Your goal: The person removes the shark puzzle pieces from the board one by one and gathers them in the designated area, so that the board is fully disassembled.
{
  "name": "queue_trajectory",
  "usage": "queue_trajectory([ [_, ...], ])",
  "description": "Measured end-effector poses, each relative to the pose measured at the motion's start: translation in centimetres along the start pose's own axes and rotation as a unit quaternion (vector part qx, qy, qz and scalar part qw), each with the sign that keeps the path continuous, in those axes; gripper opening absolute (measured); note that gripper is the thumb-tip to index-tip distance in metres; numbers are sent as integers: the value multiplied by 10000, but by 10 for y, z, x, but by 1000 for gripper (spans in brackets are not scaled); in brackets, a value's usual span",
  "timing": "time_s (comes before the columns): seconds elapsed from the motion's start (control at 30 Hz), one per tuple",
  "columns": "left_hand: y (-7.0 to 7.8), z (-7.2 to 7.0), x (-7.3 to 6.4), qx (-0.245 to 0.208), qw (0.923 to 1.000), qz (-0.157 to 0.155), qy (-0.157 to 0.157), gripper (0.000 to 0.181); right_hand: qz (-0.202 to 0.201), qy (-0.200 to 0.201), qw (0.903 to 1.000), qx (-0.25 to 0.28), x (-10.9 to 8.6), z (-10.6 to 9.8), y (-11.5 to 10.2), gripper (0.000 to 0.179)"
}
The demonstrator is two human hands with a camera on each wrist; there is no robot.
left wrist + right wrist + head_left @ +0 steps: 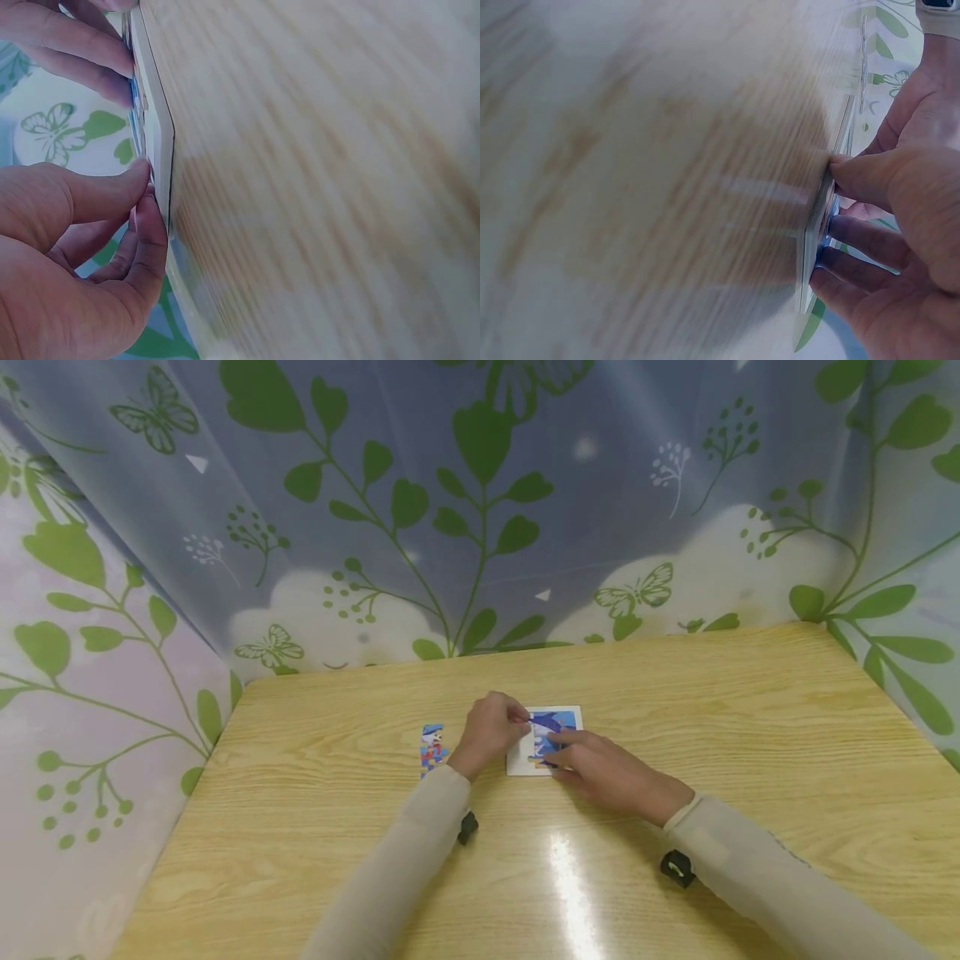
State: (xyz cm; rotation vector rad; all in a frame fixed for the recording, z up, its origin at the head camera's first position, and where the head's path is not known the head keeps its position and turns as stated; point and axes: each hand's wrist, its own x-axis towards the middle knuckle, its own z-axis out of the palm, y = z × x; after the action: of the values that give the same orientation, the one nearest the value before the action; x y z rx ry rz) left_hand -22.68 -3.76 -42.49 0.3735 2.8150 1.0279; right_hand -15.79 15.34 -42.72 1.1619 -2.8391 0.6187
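Observation:
A white-framed puzzle board lies on the table, its right part filled with blue picture pieces. My left hand is over the board's left side; its thumb and forefinger pinch a puzzle piece, mostly hidden by the fingertips. In the left wrist view the left hand has thumb and finger meeting at the board's edge. My right hand rests on the board's right side, fingers fairly straight on the pieces. The right wrist view shows the right hand with its thumb at the board's near edge.
Left of the board lies a group of joined puzzle pieces with a cartoon figure, partly behind the left forearm. The wooden table meets a leaf-patterned curtain at the back. A dark wrist device sits under the right sleeve.

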Motion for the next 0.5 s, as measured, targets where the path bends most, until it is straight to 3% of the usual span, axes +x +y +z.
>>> queue_trajectory([
  [0.5,0,0,1,-239,9993,-211,193,7,-7,28,10000,-9,-1,1,1,23],
])
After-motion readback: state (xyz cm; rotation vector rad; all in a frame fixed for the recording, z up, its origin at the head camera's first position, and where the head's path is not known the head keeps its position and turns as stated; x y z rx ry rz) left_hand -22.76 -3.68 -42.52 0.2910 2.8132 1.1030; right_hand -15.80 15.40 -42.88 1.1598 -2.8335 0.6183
